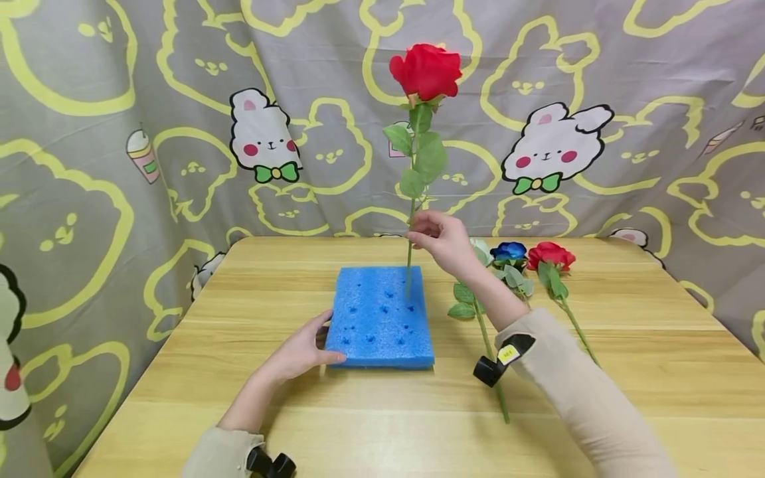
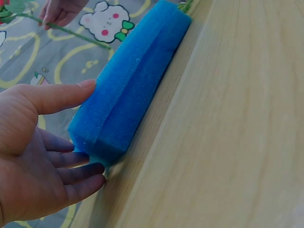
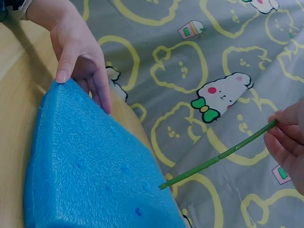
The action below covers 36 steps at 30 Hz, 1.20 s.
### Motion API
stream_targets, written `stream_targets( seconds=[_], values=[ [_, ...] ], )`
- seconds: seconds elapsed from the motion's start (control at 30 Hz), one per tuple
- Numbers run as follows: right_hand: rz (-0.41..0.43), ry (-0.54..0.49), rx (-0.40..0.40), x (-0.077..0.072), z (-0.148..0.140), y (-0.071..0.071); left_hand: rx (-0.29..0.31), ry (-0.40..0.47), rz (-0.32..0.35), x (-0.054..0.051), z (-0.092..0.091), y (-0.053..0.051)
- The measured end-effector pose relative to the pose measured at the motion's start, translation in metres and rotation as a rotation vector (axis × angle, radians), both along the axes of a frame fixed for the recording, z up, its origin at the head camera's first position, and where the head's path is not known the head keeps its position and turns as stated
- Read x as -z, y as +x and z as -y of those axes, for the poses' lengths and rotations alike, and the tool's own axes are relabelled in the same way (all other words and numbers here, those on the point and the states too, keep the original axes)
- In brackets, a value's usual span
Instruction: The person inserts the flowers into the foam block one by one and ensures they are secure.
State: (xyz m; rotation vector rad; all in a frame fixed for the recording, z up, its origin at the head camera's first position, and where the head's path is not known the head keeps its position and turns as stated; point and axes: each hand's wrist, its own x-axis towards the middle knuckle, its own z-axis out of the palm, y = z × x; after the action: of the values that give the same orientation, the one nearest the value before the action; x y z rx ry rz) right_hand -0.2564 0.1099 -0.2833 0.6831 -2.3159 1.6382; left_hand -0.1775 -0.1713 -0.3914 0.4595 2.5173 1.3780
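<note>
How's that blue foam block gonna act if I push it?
The blue foam block looks porous, so it is probably light and may slide easily. Lying broad side down on the table, it seems unlikely to tip. Its holes suggest material soft enough to dent under a firm push.

The blue block (image 1: pixel 382 322) looks like plastic foam, matt, its top rough-textured and dotted with small ragged holes. Pale wood, or a wood-look board, makes the desk (image 1: pixel 376 418), its grain showing under a smooth, softly glossy finish. The backdrop (image 1: pixel 337 56) is printed cloth, matt and lightly creased. The held red rose (image 1: pixel 425 73) has matt, fabric-like petals, cloth-like leaves (image 1: pixel 430 158) and a plastic-looking green stem (image 3: pixel 216 159). The sleeves (image 1: pixel 588 392) are matt cloth; the wrist cameras (image 1: pixel 487 372), black plastic.
</note>
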Motion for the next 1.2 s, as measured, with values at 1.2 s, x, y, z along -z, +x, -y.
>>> stream_targets(
  seconds=[1.2],
  values=[
    [-0.031, 0.015, 0.070, 0.020, 0.075, -0.036, -0.006, 0.010, -0.008, 0.000, 0.000, 0.002]
  ],
)
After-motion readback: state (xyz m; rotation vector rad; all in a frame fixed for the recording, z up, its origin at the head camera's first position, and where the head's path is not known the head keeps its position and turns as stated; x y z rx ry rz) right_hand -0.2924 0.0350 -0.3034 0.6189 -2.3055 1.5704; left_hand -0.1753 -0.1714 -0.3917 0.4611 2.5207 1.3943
